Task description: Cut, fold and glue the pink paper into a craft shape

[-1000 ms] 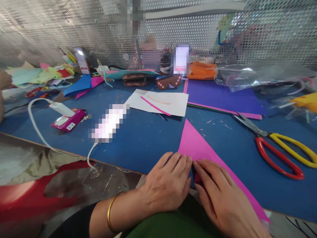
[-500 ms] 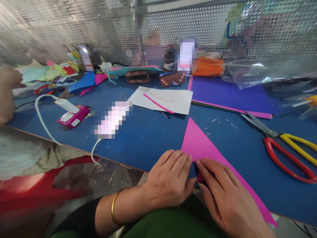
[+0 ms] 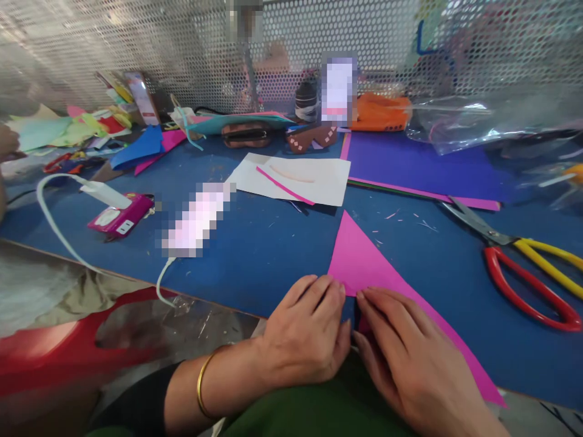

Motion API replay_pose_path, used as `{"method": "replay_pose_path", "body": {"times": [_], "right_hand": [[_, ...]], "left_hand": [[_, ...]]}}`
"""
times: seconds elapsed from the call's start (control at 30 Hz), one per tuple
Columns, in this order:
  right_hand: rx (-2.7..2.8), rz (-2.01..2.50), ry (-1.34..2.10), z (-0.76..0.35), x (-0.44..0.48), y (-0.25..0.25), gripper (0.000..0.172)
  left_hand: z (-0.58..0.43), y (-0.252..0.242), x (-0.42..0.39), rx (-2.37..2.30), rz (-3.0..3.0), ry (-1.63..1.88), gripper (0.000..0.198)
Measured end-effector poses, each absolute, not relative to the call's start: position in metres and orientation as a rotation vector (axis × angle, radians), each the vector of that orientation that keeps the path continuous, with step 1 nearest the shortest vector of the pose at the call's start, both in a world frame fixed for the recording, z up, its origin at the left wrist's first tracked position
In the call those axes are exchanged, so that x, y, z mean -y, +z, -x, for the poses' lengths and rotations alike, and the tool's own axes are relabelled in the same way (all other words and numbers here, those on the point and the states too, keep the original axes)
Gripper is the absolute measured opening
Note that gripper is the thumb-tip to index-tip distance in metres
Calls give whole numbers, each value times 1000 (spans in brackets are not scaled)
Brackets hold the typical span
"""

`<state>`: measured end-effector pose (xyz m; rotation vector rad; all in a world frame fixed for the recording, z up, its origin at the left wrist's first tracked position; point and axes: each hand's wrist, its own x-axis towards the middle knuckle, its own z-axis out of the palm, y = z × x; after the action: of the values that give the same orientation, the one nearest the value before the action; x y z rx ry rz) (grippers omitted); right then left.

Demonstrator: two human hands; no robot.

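A sheet of bright pink paper, folded into a triangle, lies at the front edge of the blue table, one corner pointing away from me. My left hand has its bent fingers together on the paper's near left edge, thumb tucked toward me. Close beside it, my right hand covers the near middle of the sheet, fingertips along the folded edge and thumb underneath. Both hands pinch the paper; part of it is hidden under the right palm. Large scissors with red and yellow handles lie partly open to the right.
White paper with a thin pink strip lies ahead. Behind are purple sheets, an orange pouch and a clear plastic bag. A blurred phone on a cable and a magenta power bank lie left.
The view has shifted slightly, so things on the table sit a little further left and higher. Both hands stay on the pink paper in nearly the same pose.
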<state>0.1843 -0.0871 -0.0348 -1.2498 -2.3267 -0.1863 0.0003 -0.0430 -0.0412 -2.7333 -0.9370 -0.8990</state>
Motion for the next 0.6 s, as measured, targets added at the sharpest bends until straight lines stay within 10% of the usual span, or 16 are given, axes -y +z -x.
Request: {"method": "replay_pose_path", "body": {"times": [0.4,0.6], "right_hand": [[2192,1453,246,-191,96,-12,38],[1894,1701,649,-207,61,13,11]], "left_hand": [[11,-46,43,878,2653,-1005,28],[9,-47,42,869,2649,-1028,28]]}}
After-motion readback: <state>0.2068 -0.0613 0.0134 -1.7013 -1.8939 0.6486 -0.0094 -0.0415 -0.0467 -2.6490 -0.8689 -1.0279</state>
